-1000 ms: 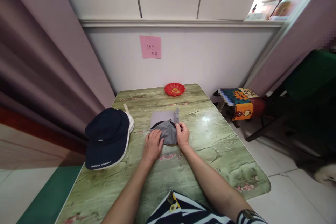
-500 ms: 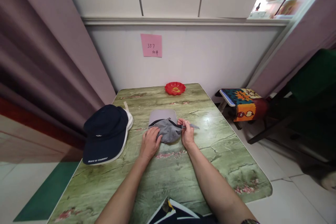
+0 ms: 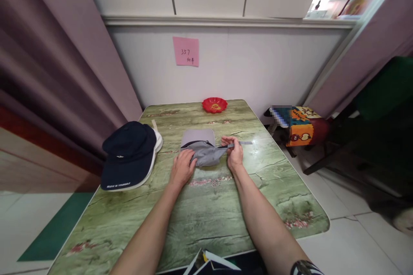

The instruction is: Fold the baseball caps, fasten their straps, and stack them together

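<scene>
A grey cap (image 3: 206, 157) lies on the wooden-patterned table, its brim (image 3: 197, 137) pointing to the far side. My left hand (image 3: 183, 166) is closed over the left edge of the crown, fingers on the fabric, the thumb toward the middle. At the right, my right hand (image 3: 235, 152) holds the cap's grey strap (image 3: 230, 145) between thumb and fingers. The strap's loose end sticks out to the right past my fingers. Left of both hands sits a stack of caps, a navy cap (image 3: 127, 154) on top and a white cap (image 3: 158, 142) partly hidden under it.
A red scalloped dish (image 3: 214, 105) stands at the table's far edge, near the white wall. A pink note (image 3: 186, 51) is stuck on that wall. Beyond the table's right side is a stool with a patterned cover (image 3: 303, 126). A purple curtain (image 3: 64, 51) hangs on the left.
My right hand has moved a little right and up with the strap, stretching the cap's right side outward. The left hand stays on the crown. The view has shifted slightly.
</scene>
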`<act>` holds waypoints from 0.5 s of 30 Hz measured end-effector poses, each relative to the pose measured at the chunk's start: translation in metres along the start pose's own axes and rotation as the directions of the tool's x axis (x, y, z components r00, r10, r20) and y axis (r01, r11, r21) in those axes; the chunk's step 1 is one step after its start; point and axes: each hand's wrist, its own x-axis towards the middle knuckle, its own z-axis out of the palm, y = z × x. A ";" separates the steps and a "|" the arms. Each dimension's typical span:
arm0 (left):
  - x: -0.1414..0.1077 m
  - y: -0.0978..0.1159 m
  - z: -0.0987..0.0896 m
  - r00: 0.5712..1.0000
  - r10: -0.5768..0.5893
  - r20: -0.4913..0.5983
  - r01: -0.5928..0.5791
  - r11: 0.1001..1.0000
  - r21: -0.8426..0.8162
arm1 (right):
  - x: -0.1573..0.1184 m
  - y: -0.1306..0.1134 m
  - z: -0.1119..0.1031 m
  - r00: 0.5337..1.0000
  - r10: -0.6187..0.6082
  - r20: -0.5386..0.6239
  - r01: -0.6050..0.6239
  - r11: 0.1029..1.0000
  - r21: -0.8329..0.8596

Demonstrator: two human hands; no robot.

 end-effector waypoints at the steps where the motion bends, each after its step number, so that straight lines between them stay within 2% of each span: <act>1: 0.000 0.000 0.000 1.000 0.000 0.000 0.000 1.000 0.000 | 0.000 -0.003 -0.001 1.000 0.011 0.007 -0.011 1.000 0.022; 4: -0.001 -0.001 0.001 1.000 0.005 0.002 -0.005 1.000 0.005 | -0.004 -0.005 -0.003 0.998 0.051 0.031 -0.053 0.997 0.055; 7: -0.004 -0.001 0.002 1.000 0.019 -0.005 -0.019 1.000 0.015 | -0.010 0.002 -0.001 0.998 0.036 0.053 -0.038 0.999 0.024; 12: -0.004 0.014 -0.007 0.995 0.034 -0.097 -0.035 0.999 -0.012 | -0.023 0.015 0.001 0.985 -0.060 0.161 0.100 0.963 -0.250; 15: 0.013 0.036 -0.013 0.983 -0.014 -0.184 -0.002 0.996 -0.084 | -0.028 0.016 0.002 0.981 -0.068 0.182 0.138 0.903 -0.406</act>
